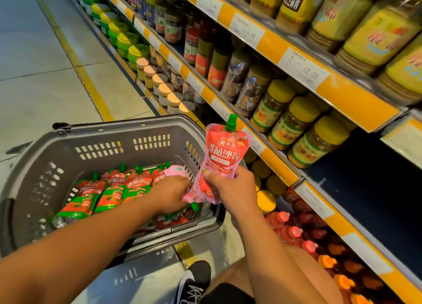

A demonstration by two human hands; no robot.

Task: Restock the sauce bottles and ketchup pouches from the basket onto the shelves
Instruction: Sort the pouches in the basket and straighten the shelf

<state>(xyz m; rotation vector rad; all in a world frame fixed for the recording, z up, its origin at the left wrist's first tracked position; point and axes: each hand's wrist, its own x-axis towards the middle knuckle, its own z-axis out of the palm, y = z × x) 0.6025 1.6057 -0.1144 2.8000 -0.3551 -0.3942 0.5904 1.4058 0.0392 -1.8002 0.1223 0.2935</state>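
Partly, the left hand (170,193) hides a basket (68,134) pouch (190,195).

pouch (222,157): pink-red, green cap up, upright, held by its lower part just right of the basket
basket (68,143): grey plastic, slotted walls, on the floor at left
pouches (107,189): red-green, lying flat in rows inside the basket
shelves (280,166): orange-edged, at right

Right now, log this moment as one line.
right hand: holds upright pouch | left hand: grips second pouch in basket | shelves: none placed
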